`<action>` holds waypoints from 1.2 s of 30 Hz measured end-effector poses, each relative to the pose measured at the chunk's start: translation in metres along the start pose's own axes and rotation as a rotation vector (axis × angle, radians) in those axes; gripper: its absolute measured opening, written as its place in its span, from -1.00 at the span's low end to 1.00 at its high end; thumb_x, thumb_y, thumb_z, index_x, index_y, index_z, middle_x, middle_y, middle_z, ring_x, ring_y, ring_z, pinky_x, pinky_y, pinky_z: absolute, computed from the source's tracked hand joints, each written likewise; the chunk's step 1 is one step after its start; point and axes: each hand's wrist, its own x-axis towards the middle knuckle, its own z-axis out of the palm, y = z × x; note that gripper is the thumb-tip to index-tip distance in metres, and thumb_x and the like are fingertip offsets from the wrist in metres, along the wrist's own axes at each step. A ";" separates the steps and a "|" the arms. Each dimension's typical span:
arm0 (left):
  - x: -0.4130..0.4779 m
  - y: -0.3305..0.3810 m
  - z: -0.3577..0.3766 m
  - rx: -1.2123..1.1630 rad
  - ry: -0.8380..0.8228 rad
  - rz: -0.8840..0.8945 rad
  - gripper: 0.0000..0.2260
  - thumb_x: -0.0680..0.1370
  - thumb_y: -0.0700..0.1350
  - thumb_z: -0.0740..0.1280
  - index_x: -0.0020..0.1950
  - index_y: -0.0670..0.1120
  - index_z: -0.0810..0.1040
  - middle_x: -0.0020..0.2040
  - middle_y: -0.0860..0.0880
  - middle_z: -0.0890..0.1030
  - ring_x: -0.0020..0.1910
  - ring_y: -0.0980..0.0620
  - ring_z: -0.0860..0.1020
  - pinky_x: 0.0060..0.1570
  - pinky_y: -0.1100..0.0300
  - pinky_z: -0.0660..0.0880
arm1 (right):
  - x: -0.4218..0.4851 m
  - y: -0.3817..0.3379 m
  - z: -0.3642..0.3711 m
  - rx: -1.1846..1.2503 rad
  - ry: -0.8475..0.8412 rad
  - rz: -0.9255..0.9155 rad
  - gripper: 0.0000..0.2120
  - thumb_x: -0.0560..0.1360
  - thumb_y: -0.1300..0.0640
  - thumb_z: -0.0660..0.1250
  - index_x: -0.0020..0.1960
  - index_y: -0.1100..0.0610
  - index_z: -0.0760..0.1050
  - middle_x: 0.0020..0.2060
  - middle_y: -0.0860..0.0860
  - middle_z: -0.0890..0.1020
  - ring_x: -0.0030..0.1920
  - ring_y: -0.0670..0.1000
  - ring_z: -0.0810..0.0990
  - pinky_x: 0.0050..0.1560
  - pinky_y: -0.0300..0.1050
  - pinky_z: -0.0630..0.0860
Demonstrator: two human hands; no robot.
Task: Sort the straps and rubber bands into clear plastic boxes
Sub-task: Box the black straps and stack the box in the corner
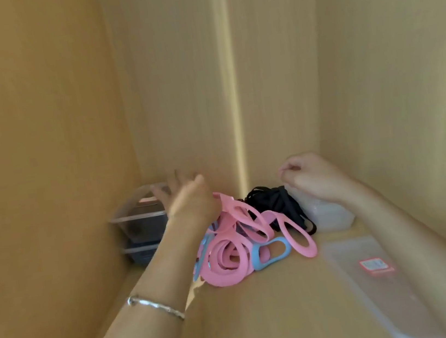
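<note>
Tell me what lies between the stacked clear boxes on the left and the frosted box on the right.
Head view: a heap of pink straps and blue straps, with black straps behind it beside the frosted box.

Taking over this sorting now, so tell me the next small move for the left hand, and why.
Probably draw the left hand back and grip one of the pink straps. The hand is open, fingers spread at the left box, seemingly holding nothing, while those straps lie loose by its wrist, outside any box.
</note>
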 end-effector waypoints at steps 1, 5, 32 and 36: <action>0.002 0.010 0.000 -0.078 0.040 0.092 -0.54 0.54 -0.13 0.20 0.44 -0.07 0.29 0.43 -0.20 0.25 0.47 -0.22 0.11 0.39 -0.22 0.10 | 0.007 0.010 -0.004 -0.047 -0.003 0.020 -0.84 0.54 0.15 0.26 -0.13 0.02 0.60 -0.07 -0.03 0.65 0.03 0.03 0.59 0.05 -0.11 0.47; 0.006 0.043 0.016 -0.271 0.138 0.348 -0.78 0.56 -0.06 0.24 0.13 -0.06 0.60 0.11 -0.09 0.60 0.14 -0.14 0.51 0.10 0.05 0.46 | 0.021 0.040 -0.016 -0.289 -0.085 0.174 -0.78 0.52 0.13 0.32 0.01 0.28 0.62 -0.06 0.16 0.66 -0.06 0.11 0.58 -0.01 -0.04 0.51; 0.009 0.049 0.029 -0.401 -0.221 0.576 -0.93 0.54 -0.04 0.33 -0.09 0.05 0.61 -0.11 0.08 0.64 -0.18 0.10 0.63 -0.18 0.22 0.57 | 0.039 0.056 -0.001 -0.416 -0.322 0.247 -0.67 0.46 0.05 0.41 0.07 0.28 0.60 -0.16 0.13 0.61 -0.17 0.07 0.49 -0.10 -0.11 0.40; 0.012 0.043 0.036 -0.282 -0.232 0.549 -0.80 0.54 0.00 0.33 0.14 0.02 0.59 -0.08 0.11 0.58 -0.05 0.08 0.56 -0.08 0.18 0.49 | 0.038 0.053 -0.006 -0.379 -0.337 0.246 -0.74 0.49 0.06 0.41 0.06 0.24 0.60 -0.14 0.07 0.60 -0.11 0.07 0.57 -0.06 -0.10 0.49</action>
